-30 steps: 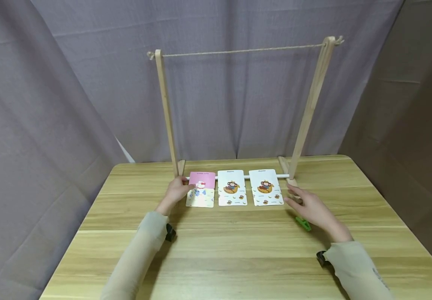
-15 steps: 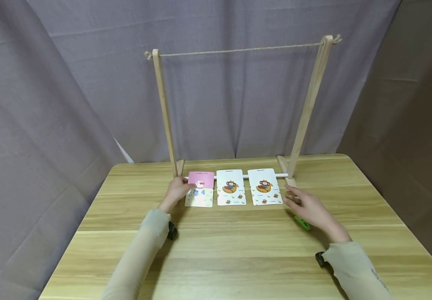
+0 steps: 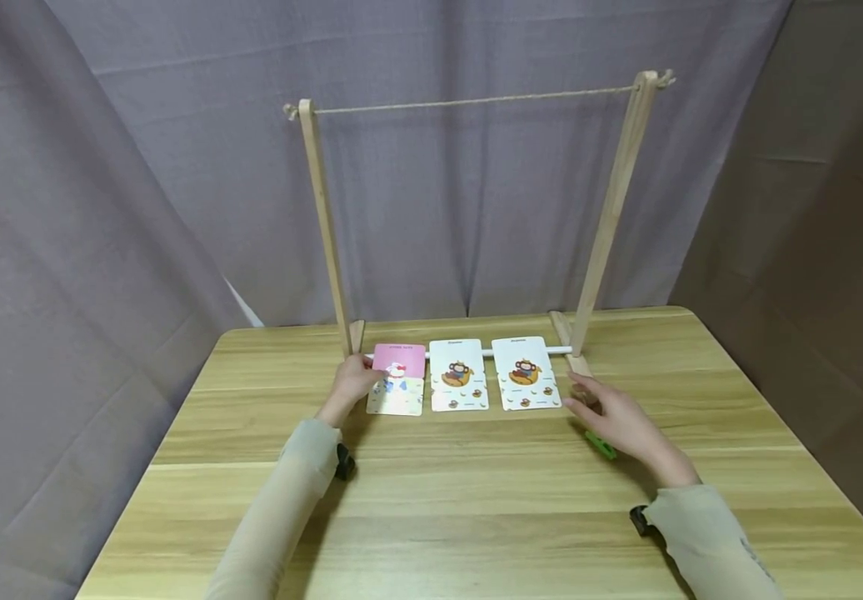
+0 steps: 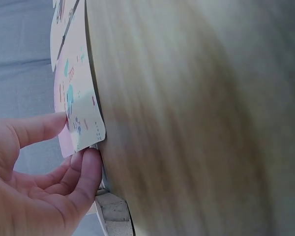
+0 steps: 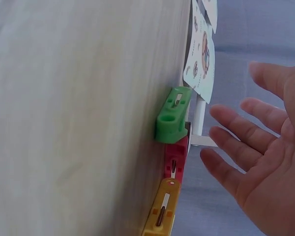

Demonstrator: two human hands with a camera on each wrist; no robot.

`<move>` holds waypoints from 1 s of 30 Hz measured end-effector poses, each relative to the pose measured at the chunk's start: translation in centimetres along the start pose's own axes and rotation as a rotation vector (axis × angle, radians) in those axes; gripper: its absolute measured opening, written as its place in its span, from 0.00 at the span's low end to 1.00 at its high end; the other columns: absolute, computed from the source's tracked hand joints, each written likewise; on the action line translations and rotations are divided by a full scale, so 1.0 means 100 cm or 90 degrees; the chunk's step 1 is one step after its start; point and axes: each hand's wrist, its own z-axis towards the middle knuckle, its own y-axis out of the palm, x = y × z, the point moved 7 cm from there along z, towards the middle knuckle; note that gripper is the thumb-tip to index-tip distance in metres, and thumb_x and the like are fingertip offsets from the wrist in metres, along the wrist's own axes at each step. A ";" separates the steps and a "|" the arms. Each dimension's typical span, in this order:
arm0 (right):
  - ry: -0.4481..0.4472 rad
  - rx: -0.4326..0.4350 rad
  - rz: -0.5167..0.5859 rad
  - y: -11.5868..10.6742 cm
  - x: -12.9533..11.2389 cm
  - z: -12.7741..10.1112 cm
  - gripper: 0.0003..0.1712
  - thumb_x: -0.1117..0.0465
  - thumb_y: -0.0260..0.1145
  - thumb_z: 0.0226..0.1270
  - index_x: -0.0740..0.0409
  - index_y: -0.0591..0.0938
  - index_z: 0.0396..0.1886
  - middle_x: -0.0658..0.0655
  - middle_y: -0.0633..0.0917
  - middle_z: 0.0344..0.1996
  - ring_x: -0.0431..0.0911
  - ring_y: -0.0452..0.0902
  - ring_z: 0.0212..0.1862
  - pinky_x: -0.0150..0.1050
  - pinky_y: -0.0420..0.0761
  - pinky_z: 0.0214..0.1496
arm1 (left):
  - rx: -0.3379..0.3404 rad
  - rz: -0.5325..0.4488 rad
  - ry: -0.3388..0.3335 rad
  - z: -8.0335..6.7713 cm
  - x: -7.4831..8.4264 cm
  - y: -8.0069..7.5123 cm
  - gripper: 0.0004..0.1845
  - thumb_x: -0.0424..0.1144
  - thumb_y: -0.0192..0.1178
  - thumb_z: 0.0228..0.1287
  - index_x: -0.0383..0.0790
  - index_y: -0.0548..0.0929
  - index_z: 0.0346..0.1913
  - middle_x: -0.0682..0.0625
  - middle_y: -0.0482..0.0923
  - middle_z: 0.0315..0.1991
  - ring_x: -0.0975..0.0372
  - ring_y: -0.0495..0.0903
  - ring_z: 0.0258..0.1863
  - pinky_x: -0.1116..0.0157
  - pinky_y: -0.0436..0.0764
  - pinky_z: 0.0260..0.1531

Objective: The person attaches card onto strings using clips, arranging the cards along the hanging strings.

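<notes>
In the head view my left hand (image 3: 351, 385) is at the left edge of a pink and pale yellow picture card (image 3: 396, 379). Its thumb lies over the card face, and the other fingertips are by the card's side edge, with a gap between. Two white cards with a monkey picture, a middle card (image 3: 459, 375) and a right card (image 3: 526, 373), lie beside it in a row. My right hand (image 3: 619, 417) hovers with spread, relaxed fingers near the right card, holding nothing. Close to it are a green clothespin (image 5: 173, 115), a red clothespin (image 5: 174, 157) and a yellow clothespin (image 5: 162, 209).
Behind the cards stands a wooden frame, with a left post (image 3: 324, 225), a right post (image 3: 611, 217) and a string (image 3: 469, 102) tied between their tops. A white rod (image 3: 559, 351) runs low between the posts, partly behind the cards. Grey curtains surround the wooden table (image 3: 461, 517).
The head view shifts slightly, so the frame and cards appear a little further left. Both hands keep nearly the same places beside the cards.
</notes>
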 end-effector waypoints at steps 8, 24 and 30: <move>-0.002 0.007 -0.004 0.001 0.003 0.000 0.33 0.55 0.62 0.77 0.68 0.67 0.73 0.73 0.81 0.55 0.65 0.79 0.54 0.65 0.75 0.59 | -0.002 -0.034 -0.022 -0.002 -0.003 -0.001 0.16 0.33 0.69 0.60 0.24 0.81 0.47 0.37 0.82 0.41 0.52 0.78 0.39 0.57 0.81 0.43; 0.012 0.014 -0.012 -0.001 0.004 0.001 0.32 0.57 0.62 0.77 0.69 0.67 0.72 0.72 0.82 0.51 0.64 0.80 0.52 0.65 0.75 0.56 | 0.031 -0.089 -0.019 -0.005 0.004 -0.010 0.14 0.29 0.69 0.58 0.27 0.79 0.44 0.47 0.75 0.28 0.60 0.72 0.28 0.69 0.72 0.26; 0.015 0.013 -0.014 -0.001 0.005 0.002 0.32 0.56 0.62 0.77 0.69 0.67 0.73 0.69 0.83 0.48 0.61 0.80 0.50 0.63 0.76 0.55 | 0.023 -0.122 -0.032 -0.006 0.008 -0.011 0.18 0.30 0.68 0.59 0.26 0.78 0.50 0.43 0.78 0.33 0.59 0.75 0.30 0.69 0.75 0.28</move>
